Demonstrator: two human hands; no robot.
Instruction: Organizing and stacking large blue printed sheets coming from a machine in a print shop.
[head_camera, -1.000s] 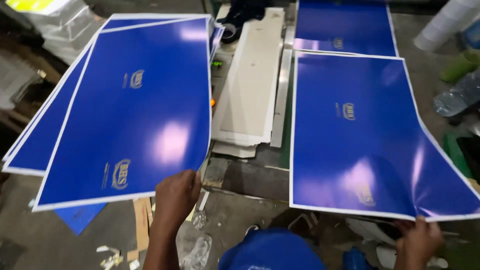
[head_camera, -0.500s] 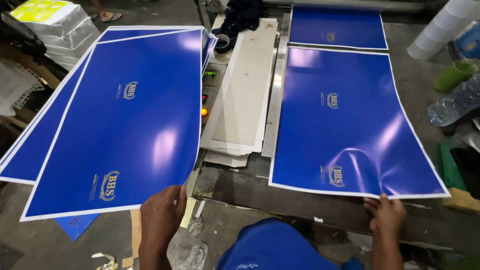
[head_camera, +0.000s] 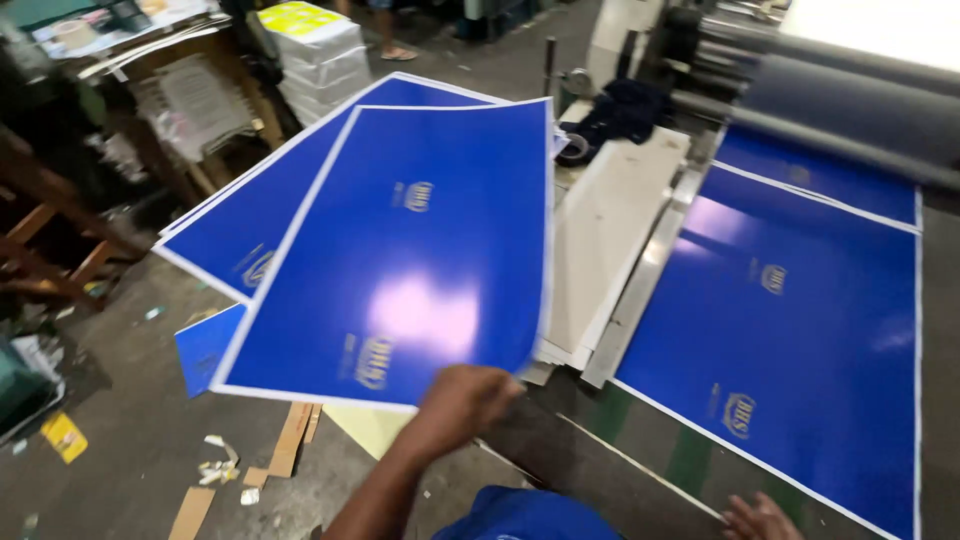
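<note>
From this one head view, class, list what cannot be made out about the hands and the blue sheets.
- Left hand, head view: its fingertips lie under the top blue sheet, so the grip is hidden.
- Right hand: cut off by the bottom edge; contact with the right blue sheet is unclear.
- Lower blue sheets: covered by the top one; their count is hidden.
- Gold emblem: blurred by motion and glare.
</note>
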